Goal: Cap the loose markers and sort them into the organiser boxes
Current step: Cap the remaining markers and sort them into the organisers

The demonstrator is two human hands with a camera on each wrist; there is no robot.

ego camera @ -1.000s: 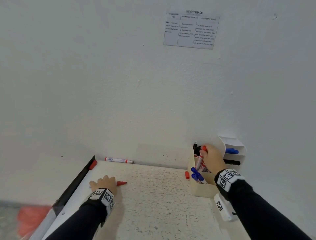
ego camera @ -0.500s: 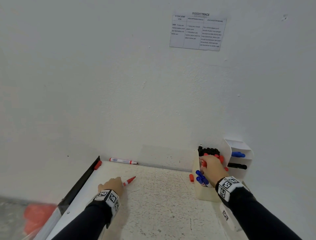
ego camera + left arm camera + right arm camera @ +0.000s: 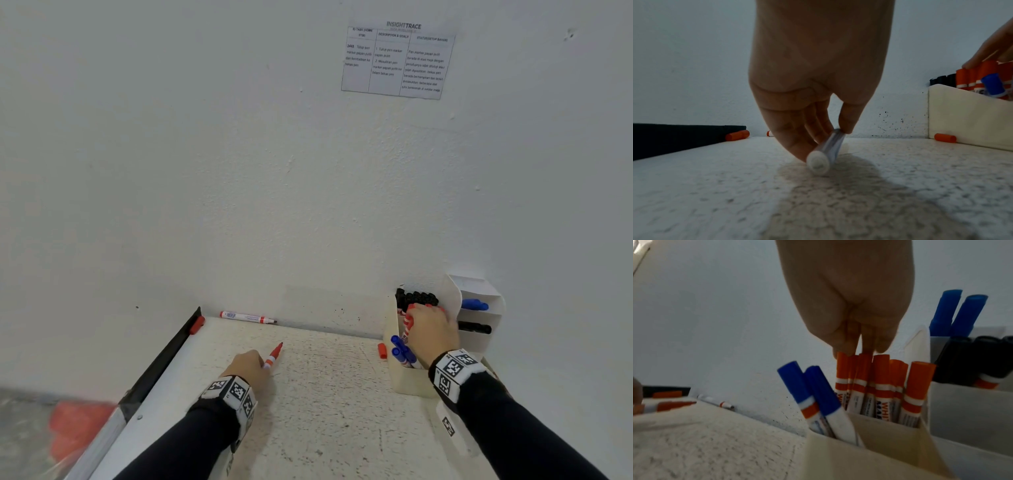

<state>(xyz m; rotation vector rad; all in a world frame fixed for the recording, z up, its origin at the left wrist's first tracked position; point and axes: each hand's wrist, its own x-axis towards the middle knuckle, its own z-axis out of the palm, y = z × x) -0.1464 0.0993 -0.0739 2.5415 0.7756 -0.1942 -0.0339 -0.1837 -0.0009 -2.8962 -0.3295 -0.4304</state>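
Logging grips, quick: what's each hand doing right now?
Left hand: pinching a capped red marker.
Right hand: fingertips on the red markers' caps; grip unclear.

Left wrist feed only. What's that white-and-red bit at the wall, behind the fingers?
Observer: A second marker, lying along the wall, dark tip bare, no cap.
Operator: I see one blue cap in the box. More?
Observer: Two blue markers, capped, leaning in the front compartment of the box.
Operator: Any other organiser?
Observer: Yes, a white rack right of the box: blue caps above, black caps below.
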